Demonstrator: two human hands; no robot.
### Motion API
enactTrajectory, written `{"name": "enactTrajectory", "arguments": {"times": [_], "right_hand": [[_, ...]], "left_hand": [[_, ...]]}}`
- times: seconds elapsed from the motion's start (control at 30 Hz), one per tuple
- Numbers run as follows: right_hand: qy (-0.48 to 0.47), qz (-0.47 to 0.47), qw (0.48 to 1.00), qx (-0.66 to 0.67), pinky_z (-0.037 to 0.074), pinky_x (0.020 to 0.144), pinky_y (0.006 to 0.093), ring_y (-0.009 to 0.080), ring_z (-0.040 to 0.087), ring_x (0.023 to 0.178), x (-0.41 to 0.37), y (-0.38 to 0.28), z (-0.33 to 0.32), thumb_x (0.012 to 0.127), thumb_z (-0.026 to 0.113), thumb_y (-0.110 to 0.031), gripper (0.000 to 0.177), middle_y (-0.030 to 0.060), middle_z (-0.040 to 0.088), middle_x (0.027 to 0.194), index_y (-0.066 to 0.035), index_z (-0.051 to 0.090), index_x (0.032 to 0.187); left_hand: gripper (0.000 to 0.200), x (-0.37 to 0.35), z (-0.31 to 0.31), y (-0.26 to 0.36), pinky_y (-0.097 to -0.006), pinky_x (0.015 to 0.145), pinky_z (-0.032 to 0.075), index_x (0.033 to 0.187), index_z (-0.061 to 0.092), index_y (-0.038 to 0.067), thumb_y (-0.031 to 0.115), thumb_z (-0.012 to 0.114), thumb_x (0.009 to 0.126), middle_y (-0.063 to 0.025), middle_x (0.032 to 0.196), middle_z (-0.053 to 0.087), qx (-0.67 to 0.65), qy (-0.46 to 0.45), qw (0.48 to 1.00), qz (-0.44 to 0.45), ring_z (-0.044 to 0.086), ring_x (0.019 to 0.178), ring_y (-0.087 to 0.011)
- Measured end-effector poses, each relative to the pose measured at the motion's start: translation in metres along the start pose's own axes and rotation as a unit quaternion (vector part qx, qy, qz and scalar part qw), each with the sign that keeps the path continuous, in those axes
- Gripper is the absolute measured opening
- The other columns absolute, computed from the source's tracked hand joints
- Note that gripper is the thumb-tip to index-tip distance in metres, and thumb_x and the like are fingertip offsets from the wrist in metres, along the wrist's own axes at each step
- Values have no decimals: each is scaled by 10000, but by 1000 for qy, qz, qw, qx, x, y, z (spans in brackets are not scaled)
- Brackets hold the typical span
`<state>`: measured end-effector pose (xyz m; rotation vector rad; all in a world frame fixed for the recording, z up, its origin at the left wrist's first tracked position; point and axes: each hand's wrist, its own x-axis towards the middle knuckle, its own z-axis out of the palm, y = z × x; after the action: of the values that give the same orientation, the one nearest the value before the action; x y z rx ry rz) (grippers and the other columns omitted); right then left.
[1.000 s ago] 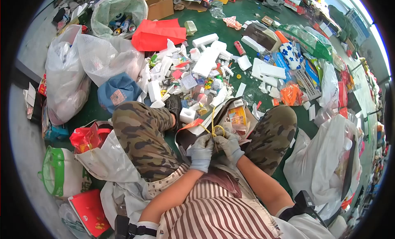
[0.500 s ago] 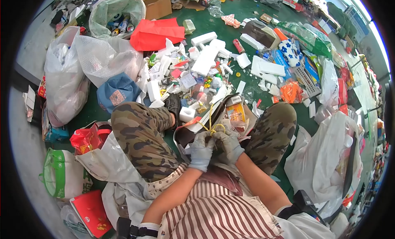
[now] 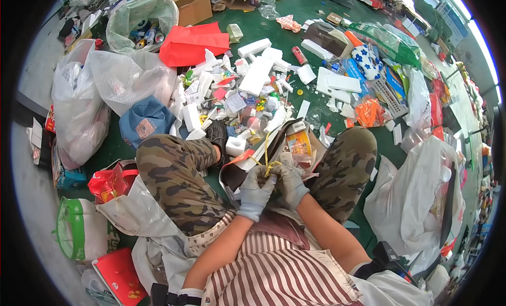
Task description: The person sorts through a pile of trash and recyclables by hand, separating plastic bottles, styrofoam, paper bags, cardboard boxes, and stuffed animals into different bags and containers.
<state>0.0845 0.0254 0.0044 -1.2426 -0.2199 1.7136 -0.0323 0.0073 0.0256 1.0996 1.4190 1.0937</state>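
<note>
The green floor (image 3: 282,39) bears white foam (image 3: 262,74) and a red can (image 3: 299,55)

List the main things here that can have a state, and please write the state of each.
Yellow cord: held, partly hidden
Left hand: gloved, closed on the cord
Right hand: gloved, closed on the cord
Plastic-lined bin: open, drink cans inside
Cardboard box: open
Red can: lying on its side
White foam pieces: scattered

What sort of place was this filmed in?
Probably a waste-sorting or recycling area: drink cans are gathered in one container, white foam scraps lie heaped with mixed litter on the green floor, and filled plastic bags stand around.
</note>
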Motion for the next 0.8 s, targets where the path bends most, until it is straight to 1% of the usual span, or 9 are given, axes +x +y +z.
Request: {"name": "enactTrajectory", "arguments": {"times": [0.03, 0.1, 0.2, 0.27, 0.37, 0.43, 0.53, 0.63, 0.8], "right_hand": [[6, 6, 1000, -22, 468, 586, 253, 117, 571, 659, -9, -7, 7, 805, 593, -126, 141, 18, 624, 774, -63, 655, 914], [13, 13, 999, -44, 468, 584, 258, 119, 571, 655, -14, -9, 11, 796, 600, -134, 153, 23, 624, 773, -61, 655, 920], [42, -38, 995, -87, 468, 583, 261, 117, 567, 646, -10, -6, 7, 780, 612, -146, 147, 26, 620, 762, -63, 663, 889], [90, -68, 988, -109, 459, 573, 245, 101, 555, 628, 2, 2, -3, 780, 615, -151, 130, 16, 616, 749, -61, 672, 854], [65, -28, 997, -42, 445, 579, 220, 79, 543, 639, -7, -3, 4, 780, 611, -152, 114, 8, 611, 747, -62, 675, 808], [51, -45, 994, -82, 440, 578, 214, 75, 538, 639, -10, -6, 5, 785, 612, -152, 114, 3, 609, 747, -59, 670, 818], [26, -68, 990, -120, 436, 575, 210, 69, 535, 638, -16, -9, 9, 797, 616, -149, 116, -8, 606, 749, -51, 659, 842], [8, -68, 989, -132, 441, 576, 212, 68, 537, 642, -17, -12, 11, 808, 620, -145, 122, -16, 604, 751, -44, 649, 871], [9, -60, 981, -186, 449, 617, 208, 67, 548, 674, -12, -12, 9, 811, 614, -130, 114, -13, 614, 767, -41, 650, 873]], "left_hand": [[191, 1, -2, -4, -275, 654, 490, 956, 612, 31, 86, 668, 782, -82, 846, 632, 0, 1, 1000, -1, 597, 710, -139], [175, 5, -7, -12, -297, 677, 494, 966, 609, 32, 87, 637, 802, -99, 861, 637, 134, 4, 983, 124, 617, 731, -179], [172, 3, -11, -9, -324, 703, 496, 982, 606, 37, 84, 600, 817, -119, 882, 640, 199, 3, 965, 172, 631, 762, -228], [177, -5, -17, -2, -333, 714, 494, 986, 606, 39, 90, 595, 817, -125, 894, 640, 228, -44, 956, 176, 630, 779, -242], [180, -8, -19, 7, -346, 723, 489, 987, 609, 56, 85, 589, 812, -129, 902, 643, 262, -92, 945, 175, 630, 801, -255], [181, -7, -15, 12, -358, 730, 487, 989, 612, 70, 118, 588, 816, -131, 904, 645, 101, -51, 993, 16, 627, 811, -285], [228, -2, -14, 8, -394, 683, 479, 1007, 586, 66, 227, 564, 847, -154, 903, 630, 255, -33, 963, 87, 614, 773, -329], [256, 3, -17, -4, -409, 683, 475, 988, 596, 75, 278, 567, 834, -161, 859, 627, 272, -32, 957, 100, 605, 768, -344], [210, -2, -25, 20, -385, 697, 480, 954, 622, 75, 216, 606, 800, -161, 864, 630, 359, -111, 919, 121, 615, 779, -319]]}}
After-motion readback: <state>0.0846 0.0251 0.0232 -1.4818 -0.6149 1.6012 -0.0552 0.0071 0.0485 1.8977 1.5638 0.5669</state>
